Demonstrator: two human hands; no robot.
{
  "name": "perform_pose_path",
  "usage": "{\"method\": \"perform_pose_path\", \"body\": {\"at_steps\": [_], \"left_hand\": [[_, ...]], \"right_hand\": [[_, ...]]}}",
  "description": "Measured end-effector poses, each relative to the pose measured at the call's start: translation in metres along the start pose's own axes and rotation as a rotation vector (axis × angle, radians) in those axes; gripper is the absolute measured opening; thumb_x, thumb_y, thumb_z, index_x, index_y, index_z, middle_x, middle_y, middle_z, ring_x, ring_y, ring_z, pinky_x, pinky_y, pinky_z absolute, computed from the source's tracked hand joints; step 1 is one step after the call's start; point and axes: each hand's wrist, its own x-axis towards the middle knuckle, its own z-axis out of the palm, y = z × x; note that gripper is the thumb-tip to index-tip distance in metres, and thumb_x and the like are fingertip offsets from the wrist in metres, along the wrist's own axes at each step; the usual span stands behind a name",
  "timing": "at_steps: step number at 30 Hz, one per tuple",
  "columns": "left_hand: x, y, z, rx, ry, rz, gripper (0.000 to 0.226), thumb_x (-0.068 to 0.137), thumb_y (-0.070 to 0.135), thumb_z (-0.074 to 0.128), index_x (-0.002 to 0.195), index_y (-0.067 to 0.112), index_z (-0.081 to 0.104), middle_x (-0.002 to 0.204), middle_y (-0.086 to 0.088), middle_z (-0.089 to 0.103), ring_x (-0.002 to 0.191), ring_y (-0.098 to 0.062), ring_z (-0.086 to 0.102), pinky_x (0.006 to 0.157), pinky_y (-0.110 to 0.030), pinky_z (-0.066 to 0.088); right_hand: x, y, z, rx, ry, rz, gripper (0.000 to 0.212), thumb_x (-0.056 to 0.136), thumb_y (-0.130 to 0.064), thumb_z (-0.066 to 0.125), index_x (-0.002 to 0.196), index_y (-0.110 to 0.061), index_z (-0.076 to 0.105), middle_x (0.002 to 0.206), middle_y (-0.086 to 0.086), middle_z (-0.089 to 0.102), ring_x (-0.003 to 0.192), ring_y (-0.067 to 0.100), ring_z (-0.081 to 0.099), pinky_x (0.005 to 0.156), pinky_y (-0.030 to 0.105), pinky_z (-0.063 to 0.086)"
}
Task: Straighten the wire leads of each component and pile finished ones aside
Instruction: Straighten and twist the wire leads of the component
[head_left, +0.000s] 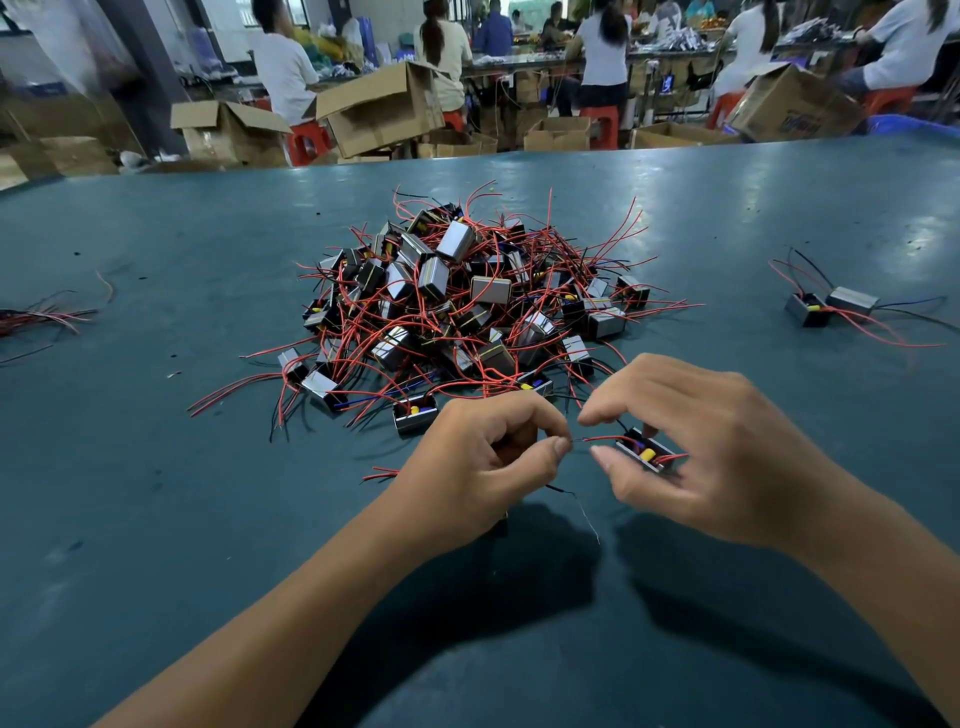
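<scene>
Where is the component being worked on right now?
In the head view it sits low and right of centre, the component held in the right hand, just in front of the big pile, while the left hand pinches its red lead.

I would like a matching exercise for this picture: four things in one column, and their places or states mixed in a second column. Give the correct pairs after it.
Things:
1. big heap of components
2. two components
3. right hand
4. left hand

Places or states:
A. pinches the end of a red wire lead
B. holds one small component
C. lies in the middle of the green table
D. lie apart at the right side of the table

Pairs: 1-C, 2-D, 3-B, 4-A
</scene>
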Motion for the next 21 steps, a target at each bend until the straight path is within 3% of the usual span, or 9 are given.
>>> {"method": "perform_pose_path", "body": {"at_steps": [2,5,8,12,14,18,21], "left_hand": [[0.0,0.0,0.001,-0.022,0.0,0.0,0.01,0.096,0.02,0.063,0.087,0.024,0.064,0.056,0.004,0.041,0.049,-0.007,0.033,0.05,-0.017,0.029],[0.001,0.001,0.001,-0.024,-0.002,0.003,0.008,0.095,0.02,0.063,0.087,0.022,0.064,0.057,-0.003,0.041,0.05,-0.007,0.032,0.049,-0.018,0.028],[0.001,0.0,0.001,-0.01,0.0,0.002,0.009,0.094,0.019,0.064,0.086,0.021,0.065,0.057,0.009,0.042,0.05,-0.007,0.033,0.05,-0.017,0.029],[0.001,0.0,0.001,-0.006,-0.01,0.016,0.007,0.096,0.019,0.064,0.089,0.019,0.065,0.058,0.009,0.044,0.05,-0.007,0.034,0.051,-0.017,0.03],[0.001,0.002,-0.001,-0.002,-0.022,0.036,0.004,0.095,0.022,0.066,0.093,0.019,0.065,0.06,0.005,0.046,0.052,-0.012,0.037,0.05,-0.02,0.032],[0.002,0.0,-0.009,0.032,-0.087,0.017,0.013,0.092,0.019,0.068,0.104,0.022,0.064,0.075,-0.005,0.058,0.065,-0.029,0.052,0.061,-0.045,0.046],[0.003,-0.002,-0.012,0.019,-0.08,-0.018,0.007,0.094,0.017,0.065,0.1,0.02,0.066,0.078,-0.005,0.062,0.069,-0.032,0.056,0.064,-0.049,0.048]], "right_hand": [[0.0,0.001,0.002,-0.04,0.0,-0.012,0.01,0.088,-0.018,0.065,0.093,-0.01,0.069,0.09,-0.002,0.065,0.083,0.018,0.063,0.072,0.034,0.052],[0.002,0.0,0.002,-0.035,-0.011,-0.017,0.004,0.088,-0.013,0.064,0.086,-0.01,0.067,0.081,-0.003,0.061,0.074,0.017,0.058,0.066,0.034,0.05],[0.003,-0.002,0.006,-0.012,-0.032,0.019,0.009,0.087,-0.016,0.058,0.081,-0.012,0.063,0.076,-0.008,0.056,0.068,0.009,0.049,0.064,0.025,0.044],[0.004,-0.009,0.009,0.313,-0.03,0.314,0.01,0.08,-0.016,0.06,0.072,-0.021,0.059,0.063,-0.013,0.055,0.057,0.002,0.048,0.056,0.01,0.034],[0.004,-0.007,0.01,0.43,-0.039,0.428,0.011,0.079,-0.019,0.059,0.069,-0.024,0.059,0.06,-0.009,0.057,0.051,0.004,0.047,0.051,0.015,0.035],[0.004,0.0,0.006,0.454,0.032,0.491,0.008,0.079,-0.023,0.058,0.071,-0.024,0.059,0.057,-0.005,0.057,0.051,0.016,0.049,0.05,0.03,0.041],[0.003,0.005,0.003,0.437,0.032,0.507,0.007,0.079,-0.024,0.058,0.072,-0.024,0.059,0.06,-0.005,0.06,0.055,0.021,0.054,0.053,0.033,0.045]]}}
